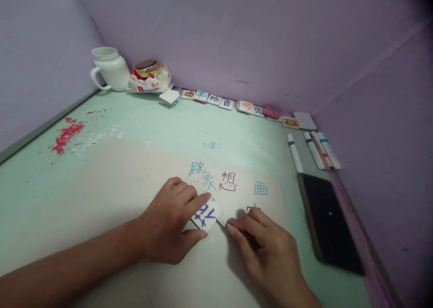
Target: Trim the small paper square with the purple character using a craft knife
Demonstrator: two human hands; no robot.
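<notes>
While left hand [169, 222] pins white tile [205, 214] flat on table [142, 132], just below written characters [216, 179], fingers pinched on tile edge; right hand [267, 249] closed around dark tool, tip at tile's right edge. Judgement: keep pressure steady, stroke short.

small square white tile [204, 215]: purple brush strokes
flat table top [135, 163]: pale mint green, blue and purple characters
crumbly spill [66, 136]: red
rounded ceramic jug [111, 69]: white
flat rectangular phone [329, 222]: black
walls [270, 37]: lilac
</notes>
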